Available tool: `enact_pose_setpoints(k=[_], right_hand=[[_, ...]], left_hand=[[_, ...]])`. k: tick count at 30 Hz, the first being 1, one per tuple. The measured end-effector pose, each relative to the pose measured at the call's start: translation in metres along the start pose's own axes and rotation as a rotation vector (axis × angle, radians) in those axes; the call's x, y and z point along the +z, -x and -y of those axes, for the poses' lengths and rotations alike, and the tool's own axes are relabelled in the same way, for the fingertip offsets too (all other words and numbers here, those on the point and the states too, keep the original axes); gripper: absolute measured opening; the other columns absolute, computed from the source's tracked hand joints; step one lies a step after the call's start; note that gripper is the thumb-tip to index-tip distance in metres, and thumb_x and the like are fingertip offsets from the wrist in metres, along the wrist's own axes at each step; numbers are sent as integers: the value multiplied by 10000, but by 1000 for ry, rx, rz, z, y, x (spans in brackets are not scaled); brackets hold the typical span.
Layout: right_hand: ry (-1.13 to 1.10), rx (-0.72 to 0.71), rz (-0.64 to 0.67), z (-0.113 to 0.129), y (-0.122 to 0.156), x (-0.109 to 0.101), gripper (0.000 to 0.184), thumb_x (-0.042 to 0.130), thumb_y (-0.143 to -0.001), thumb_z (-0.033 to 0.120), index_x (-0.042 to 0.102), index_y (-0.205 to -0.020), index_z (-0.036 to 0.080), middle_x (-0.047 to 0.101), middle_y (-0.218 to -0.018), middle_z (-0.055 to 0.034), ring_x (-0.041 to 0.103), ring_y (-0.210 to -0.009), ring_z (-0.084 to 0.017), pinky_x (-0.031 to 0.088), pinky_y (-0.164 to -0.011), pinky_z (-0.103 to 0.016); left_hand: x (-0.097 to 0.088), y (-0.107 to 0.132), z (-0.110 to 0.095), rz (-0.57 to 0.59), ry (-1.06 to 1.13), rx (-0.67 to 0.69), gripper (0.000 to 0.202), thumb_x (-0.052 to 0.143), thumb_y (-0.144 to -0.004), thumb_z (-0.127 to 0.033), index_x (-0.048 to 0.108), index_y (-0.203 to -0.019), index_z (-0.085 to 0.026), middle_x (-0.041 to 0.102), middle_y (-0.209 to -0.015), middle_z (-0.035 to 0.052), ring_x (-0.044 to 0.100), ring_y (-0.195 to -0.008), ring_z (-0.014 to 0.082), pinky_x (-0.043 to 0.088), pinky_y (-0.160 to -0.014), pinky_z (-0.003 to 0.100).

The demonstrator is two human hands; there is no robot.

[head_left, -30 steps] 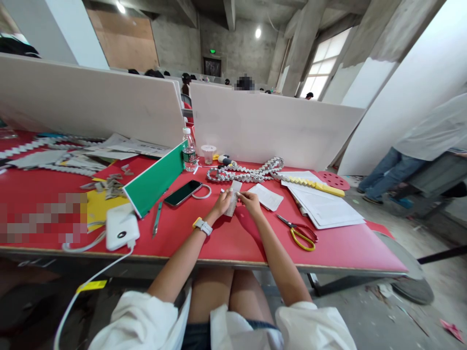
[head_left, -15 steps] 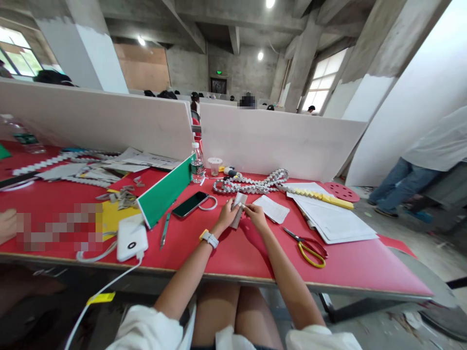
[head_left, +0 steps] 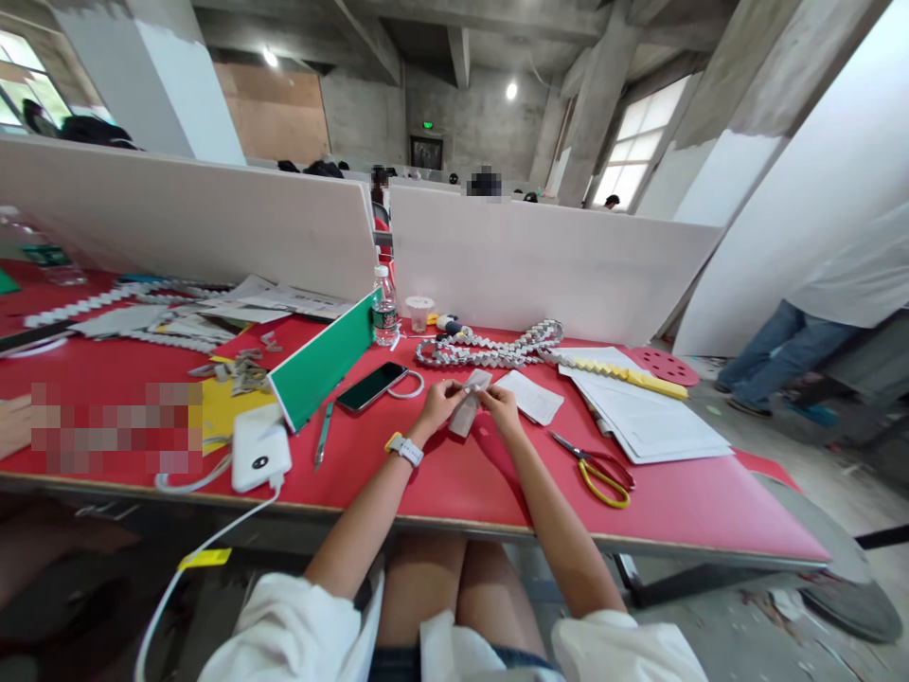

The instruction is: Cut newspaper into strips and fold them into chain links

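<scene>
Both hands (head_left: 440,405) — pinching flat, greyish paper strip (head_left: 464,418) | beyond — ridged zigzag chain (head_left: 490,357)

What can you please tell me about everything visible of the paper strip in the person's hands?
The paper strip is narrow and grayish, with a paler far end. It slants in view, far end toward the right, near end toward the left. The left hand and right hand grip it from either side with their fingertips, which hide part of it. Any printing is too small to make out; whether it touches the red tabletop is unclear.
</scene>
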State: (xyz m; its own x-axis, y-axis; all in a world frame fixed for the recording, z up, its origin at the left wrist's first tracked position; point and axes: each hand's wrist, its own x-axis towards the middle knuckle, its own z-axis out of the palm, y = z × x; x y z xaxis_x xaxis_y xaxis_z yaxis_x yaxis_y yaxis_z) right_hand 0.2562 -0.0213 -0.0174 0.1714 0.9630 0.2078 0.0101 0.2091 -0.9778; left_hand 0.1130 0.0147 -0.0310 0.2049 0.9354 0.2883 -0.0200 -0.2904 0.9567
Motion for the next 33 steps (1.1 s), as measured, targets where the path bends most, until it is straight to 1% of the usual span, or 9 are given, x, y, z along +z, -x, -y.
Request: enact_pose_setpoints(k=[3,5,8,10,14,18,27,30,33], right_hand=[[-59,1,-102,-5,-4,-3,309,695,-628,424,544,-525,175,469,-471,51,382,-462,-80,317,-489,-231],[-126,32,-131,-6,-5,-3,285,701,-619,417,568,-564,171,516,-502,40,429,-480,-90,356,-517,-236],[-218,103,-60,-7,-4,0,264,738,-576,379,628,-669,157,619,-615,1,537,-558,-126,421,-584,-259],[-274,134,-47,-7,-2,4,263,771,-536,329,636,-678,154,641,-642,-8,568,-578,-141,439,-593,-269],[-383,178,-190,-3,-3,4,225,778,-502,244,632,-646,151,648,-627,-16,585,-569,-157,464,-569,-279],[-481,216,-364,3,-9,-8,185,755,-496,200,628,-619,146,646,-602,-6,595,-570,-156,486,-551,-266],[-573,214,-570,7,-21,-36,155,714,-547,171,590,-640,158,609,-551,33,574,-523,-127,485,-497,-233],[-580,233,-643,7,-24,-48,146,699,-591,197,574,-661,176,600,-566,45,566,-536,-112,461,-488,-213],[-609,241,-704,8,-24,-58,121,670,-642,241,582,-704,187,577,-570,62,524,-506,-76,425,-470,-182]], left_hand=[[1,1,-1,53,7,-16,278,662,-716,-412,661,-783,-142,687,-753,54,629,-698,176,499,-637,284],[2,1,-1,61,-19,-24,284,668,-707,-422,666,-751,-142,684,-731,49,622,-677,173,496,-631,286],[2,3,-1,82,-50,-26,268,683,-683,-411,653,-700,-145,663,-681,31,596,-634,159,479,-601,275],[3,4,-3,127,-50,-36,267,685,-678,-409,646,-693,-146,652,-666,22,578,-616,150,463,-581,266],[5,8,-12,198,-52,-55,302,677,-690,-441,642,-697,-142,640,-646,17,556,-593,142,441,-556,260],[7,10,-18,229,-92,-29,310,678,-695,-447,655,-717,-138,660,-679,32,575,-628,149,456,-598,266],[7,5,-8,272,-133,-5,242,674,-707,-373,664,-722,-132,679,-682,50,610,-622,154,480,-614,270],[6,6,-8,263,-139,7,218,669,-713,-356,667,-718,-138,685,-691,54,619,-625,158,487,-612,271],[5,5,-6,197,-113,16,220,668,-718,-361,675,-745,-142,692,-713,56,627,-634,159,494,-619,273]])
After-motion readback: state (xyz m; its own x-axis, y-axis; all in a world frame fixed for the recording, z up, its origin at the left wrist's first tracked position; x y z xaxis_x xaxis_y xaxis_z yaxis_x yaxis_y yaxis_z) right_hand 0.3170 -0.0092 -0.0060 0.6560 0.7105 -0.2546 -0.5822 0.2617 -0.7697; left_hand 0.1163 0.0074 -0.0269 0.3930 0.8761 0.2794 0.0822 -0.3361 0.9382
